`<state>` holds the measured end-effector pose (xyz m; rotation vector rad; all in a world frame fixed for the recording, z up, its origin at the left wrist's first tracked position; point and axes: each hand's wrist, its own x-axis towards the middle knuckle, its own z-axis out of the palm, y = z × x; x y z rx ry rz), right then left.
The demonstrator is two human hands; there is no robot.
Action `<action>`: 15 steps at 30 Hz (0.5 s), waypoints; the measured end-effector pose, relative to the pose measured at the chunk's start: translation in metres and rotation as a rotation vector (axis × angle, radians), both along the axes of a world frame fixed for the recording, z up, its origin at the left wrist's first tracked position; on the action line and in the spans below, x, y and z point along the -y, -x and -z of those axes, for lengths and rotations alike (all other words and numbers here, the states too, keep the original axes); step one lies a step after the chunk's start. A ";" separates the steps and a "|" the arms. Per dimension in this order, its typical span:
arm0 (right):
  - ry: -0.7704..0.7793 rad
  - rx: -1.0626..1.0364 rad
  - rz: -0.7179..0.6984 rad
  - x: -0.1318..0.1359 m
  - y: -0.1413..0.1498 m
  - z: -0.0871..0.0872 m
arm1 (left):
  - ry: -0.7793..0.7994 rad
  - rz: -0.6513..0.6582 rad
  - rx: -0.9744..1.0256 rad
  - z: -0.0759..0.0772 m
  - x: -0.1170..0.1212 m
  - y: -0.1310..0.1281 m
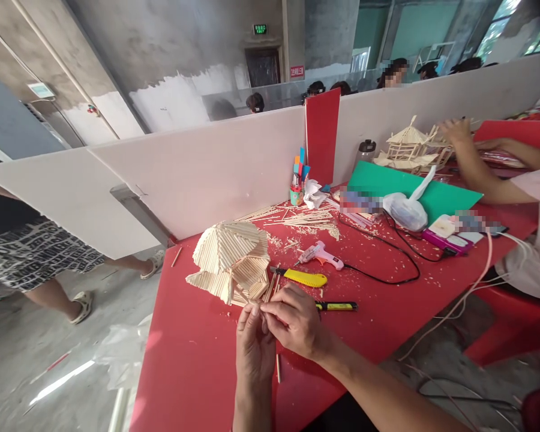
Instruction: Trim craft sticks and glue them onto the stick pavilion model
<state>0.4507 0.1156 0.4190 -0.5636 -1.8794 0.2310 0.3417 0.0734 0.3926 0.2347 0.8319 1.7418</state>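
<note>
My left hand (253, 348) and my right hand (294, 321) meet over the red table (193, 366), fingers pinched together on a thin wooden stick (278, 366) that runs down between them. Just beyond my fingertips stands a small model house (231, 261) built of pale wooden sticks. A yellow utility knife (303, 277) lies right behind my right hand, a second yellow-and-black cutter (337, 306) beside it, and a white glue gun (319, 255) with a black cord farther back.
Loose sticks (306, 219) and shavings litter the table's far side, near a pen cup (297, 192), a plastic bag (407, 210) and a green sheet (450, 195). A person's arm (477, 171) at right reaches another stick model (409, 150). Someone's legs (49, 264) stand at left.
</note>
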 end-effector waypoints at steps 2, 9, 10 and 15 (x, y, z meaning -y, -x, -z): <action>0.021 0.061 -0.079 -0.005 -0.010 -0.001 | 0.023 0.029 -0.005 -0.003 -0.001 -0.001; 0.406 0.324 0.466 -0.076 -0.096 0.011 | -0.065 -0.016 -0.120 -0.010 -0.006 -0.009; 0.520 0.448 0.590 -0.087 -0.106 0.013 | -0.062 -0.020 -0.130 -0.010 -0.007 -0.010; 0.746 0.674 0.587 -0.117 -0.119 0.027 | -0.057 -0.083 -0.167 -0.004 -0.010 -0.011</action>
